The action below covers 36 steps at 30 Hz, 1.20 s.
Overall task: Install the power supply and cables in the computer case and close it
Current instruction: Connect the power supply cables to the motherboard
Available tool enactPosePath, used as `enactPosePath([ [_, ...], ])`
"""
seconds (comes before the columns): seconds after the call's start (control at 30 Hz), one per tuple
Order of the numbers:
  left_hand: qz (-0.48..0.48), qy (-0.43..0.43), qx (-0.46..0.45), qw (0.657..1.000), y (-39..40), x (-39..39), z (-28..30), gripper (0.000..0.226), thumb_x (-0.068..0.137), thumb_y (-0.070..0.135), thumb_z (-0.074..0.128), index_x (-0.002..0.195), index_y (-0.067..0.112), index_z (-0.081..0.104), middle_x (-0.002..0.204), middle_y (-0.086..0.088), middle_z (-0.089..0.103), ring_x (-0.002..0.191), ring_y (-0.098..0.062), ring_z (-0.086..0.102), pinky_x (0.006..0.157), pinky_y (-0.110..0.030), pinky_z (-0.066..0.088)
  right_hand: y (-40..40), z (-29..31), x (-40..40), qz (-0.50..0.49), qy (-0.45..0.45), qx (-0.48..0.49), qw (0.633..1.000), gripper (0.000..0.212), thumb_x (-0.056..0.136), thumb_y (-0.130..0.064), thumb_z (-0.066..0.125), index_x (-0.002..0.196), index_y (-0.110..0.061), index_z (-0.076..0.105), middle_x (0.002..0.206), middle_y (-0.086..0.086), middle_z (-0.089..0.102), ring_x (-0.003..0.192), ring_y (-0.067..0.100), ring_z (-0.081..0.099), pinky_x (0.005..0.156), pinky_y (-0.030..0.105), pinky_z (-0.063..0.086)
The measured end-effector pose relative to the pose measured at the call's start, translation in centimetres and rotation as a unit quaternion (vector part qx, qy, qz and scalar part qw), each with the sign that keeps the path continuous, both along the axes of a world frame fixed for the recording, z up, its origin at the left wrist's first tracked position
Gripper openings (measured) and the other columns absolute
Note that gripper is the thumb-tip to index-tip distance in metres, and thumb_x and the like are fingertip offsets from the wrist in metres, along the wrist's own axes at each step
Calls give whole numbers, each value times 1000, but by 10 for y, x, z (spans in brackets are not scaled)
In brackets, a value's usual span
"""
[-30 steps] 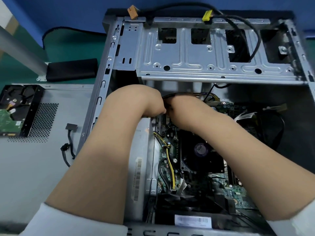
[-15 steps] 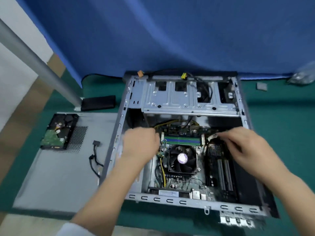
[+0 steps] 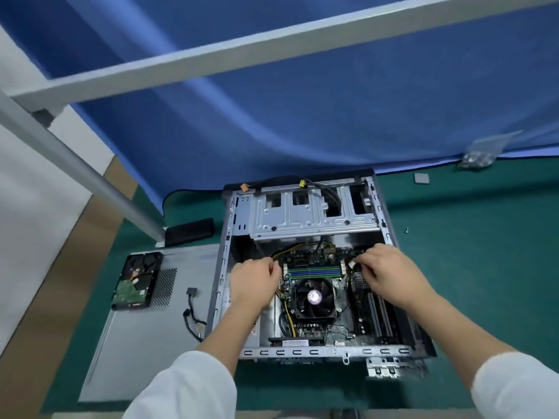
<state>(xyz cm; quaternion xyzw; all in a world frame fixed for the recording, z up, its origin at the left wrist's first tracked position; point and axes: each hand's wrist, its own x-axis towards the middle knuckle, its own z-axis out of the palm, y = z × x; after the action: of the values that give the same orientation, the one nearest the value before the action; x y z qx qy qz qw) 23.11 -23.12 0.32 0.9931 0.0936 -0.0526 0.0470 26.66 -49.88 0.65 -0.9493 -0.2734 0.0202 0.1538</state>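
Cabling looks like the step in hand, seen from the single head view. The open grey steel computer case (image 3: pixel 302 352) lies on its side on the green tabletop (image 3: pixel 484 282), and both hands work inside it at the far edge of the green motherboard (image 3: pixel 314 261). The left hand (image 3: pixel 254 282) has its fingers curled; the grip appears to pinch the yellow-and-black cable bundle (image 3: pixel 290 251) that arcs away just beyond its fingertips, though the contact itself is hard to make out. The right hand (image 3: pixel 390 273) has a grip closed on a small white connector (image 3: pixel 352 264) at its fingertips. Between the two hands sit the green memory sticks (image 3: pixel 314 271), and just nearer than them the black round cooler fan (image 3: pixel 314 297). The silver power supply box (image 3: pixel 266 322) seems already seated, under the left wrist.

The next move probably calls for seating the white connector squarely on its header, then tucking slack clear of the fan blades.

Room is tight: the silver drive cage (image 3: pixel 314 219) overhangs just beyond both grips, and the case walls hem each wrist. Left of the left hand, outside the case, the flat grey side panel (image 3: pixel 145 343) lies on the tabletop carrying a bare black hard drive (image 3: pixel 136 279) and a loose black cable (image 3: pixel 190 313), so closing is not yet possible.
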Motion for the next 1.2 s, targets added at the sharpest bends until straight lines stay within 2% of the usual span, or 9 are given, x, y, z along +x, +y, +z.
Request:
enactPosePath([
  [0.2,-27,0,8,1000,5,1,-8,39,95,40,33,71,24,59,64,3,61,70,-18,57,66,-31,39,0,0,0,-4,-2,-6,1000,19,84,-12,61,99,-10,72,83,-1,68,83,22,58,80,34,49],
  [0.43,-56,-20,-4,998,10,2,-13,40,93,39,36,60,26,55,51,10,42,58,-14,43,60,-30,28,5,6,-2,-23,9,-16,1000,16,82,-8,65,97,-8,72,82,1,69,80,24,62,79,38,51],
  [0.53,-60,-15,-6,998,11,4,-13,41,92,38,37,56,25,52,47,11,35,58,-14,40,60,-29,27,15,11,4,-73,64,40,994,18,90,-19,59,105,-15,67,88,-6,66,85,15,61,79,31,48],
  [0.63,-59,-5,-15,998,10,3,-13,43,92,37,38,52,24,45,45,11,32,62,-12,38,60,-29,28,40,21,31,-195,128,159,959,26,94,-31,54,116,-19,53,80,-15,56,73,-2,53,66,25,37],
  [0.73,-44,-5,-22,999,10,6,-14,43,91,36,40,50,23,44,44,9,38,56,-11,45,56,-28,28,60,28,79,-237,141,193,942,37,96,-35,52,125,-14,43,73,-5,55,65,6,52,59,29,34],
  [0.8,-35,-4,-24,999,9,6,-14,44,90,36,42,48,23,45,41,9,38,49,-13,45,53,-26,30,65,30,109,-251,160,184,937,34,98,-34,49,122,-11,44,68,-4,53,62,13,51,59,29,32],
  [0.9,-19,10,-18,1000,7,7,-14,44,90,37,40,49,23,48,42,9,42,47,-11,45,56,-26,38,67,28,135,-232,201,159,938,19,99,-23,47,109,-8,50,69,1,56,66,23,53,61,28,34],
  [1.03,-4,11,-23,1000,7,7,-13,45,92,36,40,50,21,47,43,8,41,44,-11,44,53,-24,38,74,22,145,-183,241,146,942,7,97,-21,50,100,-14,50,82,5,64,63,16,54,56,26,38],
  [1.2,3,-30,-26,999,6,6,-10,42,88,33,48,48,20,45,42,8,40,41,-12,37,46,-22,23,83,22,154,-128,257,74,955,40,93,-25,59,129,-11,48,97,7,65,81,20,58,70,28,43],
])
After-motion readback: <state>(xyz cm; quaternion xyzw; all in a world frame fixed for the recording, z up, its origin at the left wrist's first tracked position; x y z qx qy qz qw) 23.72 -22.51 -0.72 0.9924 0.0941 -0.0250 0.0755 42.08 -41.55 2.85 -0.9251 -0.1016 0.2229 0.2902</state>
